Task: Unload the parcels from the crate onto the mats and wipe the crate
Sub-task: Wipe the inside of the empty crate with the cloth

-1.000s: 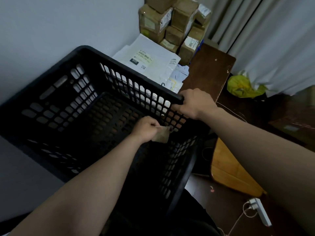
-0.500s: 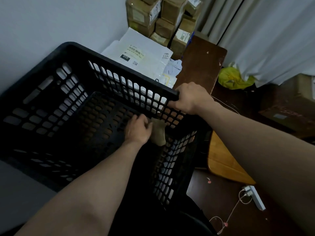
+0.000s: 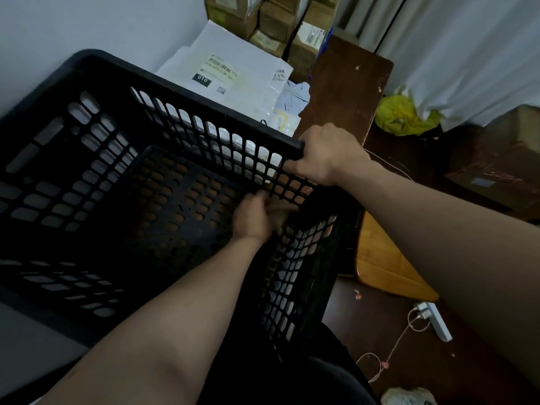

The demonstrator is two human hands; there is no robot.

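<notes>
The right hand (image 3: 327,154) clenches the rim corner of the black perforated plastic crate (image 3: 96,182). Inside, just below those fingers, the blurred left hand (image 3: 252,217) grips a crumpled tan cloth (image 3: 280,215) against the lattice wall.

left hand (image 3: 251,219) with tan cloth (image 3: 280,217) inside black perforated plastic crate (image 3: 96,182), near its right wall | right hand (image 3: 327,154) on crate's far-right rim corner | white plastic mailer parcels (image 3: 233,74) behind crate | brown cardboard boxes (image 3: 274,21) behind those

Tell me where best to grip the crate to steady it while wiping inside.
Grip the crate's solid top rim at the far right corner, from above, where the right hand is now. The walls are lattice; the rim is a firm bar. This leaves the left hand with the cloth free inside.
</notes>
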